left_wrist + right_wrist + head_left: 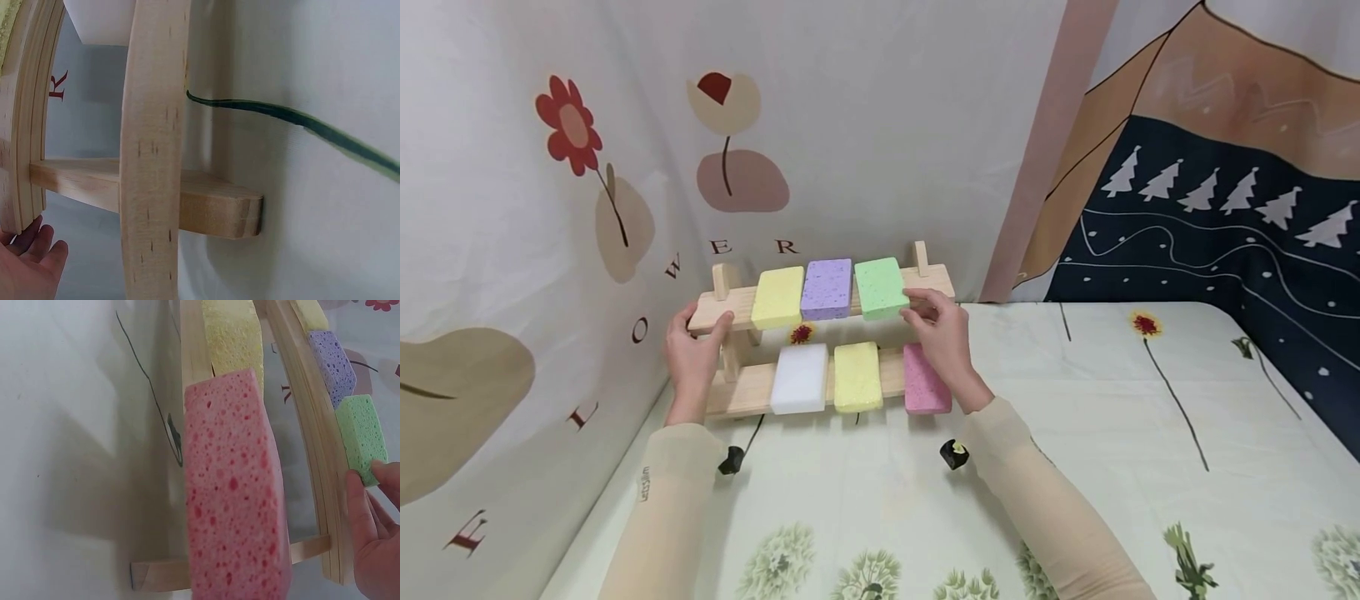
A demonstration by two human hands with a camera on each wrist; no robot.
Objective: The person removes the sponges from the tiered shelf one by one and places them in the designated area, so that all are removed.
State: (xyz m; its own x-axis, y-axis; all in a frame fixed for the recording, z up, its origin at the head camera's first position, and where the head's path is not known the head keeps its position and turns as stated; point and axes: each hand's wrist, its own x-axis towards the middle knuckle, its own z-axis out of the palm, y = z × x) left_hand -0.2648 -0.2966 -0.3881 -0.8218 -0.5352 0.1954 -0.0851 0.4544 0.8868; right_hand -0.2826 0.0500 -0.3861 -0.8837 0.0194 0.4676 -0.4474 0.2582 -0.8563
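Note:
A two-tier wooden rack (pixel 747 392) carries rectangular sponges. My left hand (pixel 694 354) holds the left end of its upper shelf, thumb in front; the left wrist view shows its fingers (pixel 42 242) against the board's end. On that upper tier lie a yellow sponge (pixel 778 297), a purple sponge (pixel 827 289) and a green sponge (pixel 882 287). My right hand (pixel 943 337) pinches the green sponge at its right edge, thumb and finger on its corner in the right wrist view. The lower tier bears a white sponge (pixel 800 379), a yellow one (pixel 858 377) and a pink sponge (pixel 234 487).
A pale printed cloth (pixel 1075 417) with flowers covers the table. Behind the rack hangs a white curtain (pixel 880 125) with flower prints. On the right stands a dark cloth panel (pixel 1187 250) with printed trees. A wooden peg (pixel 921 258) rises behind the upper shelf's right end.

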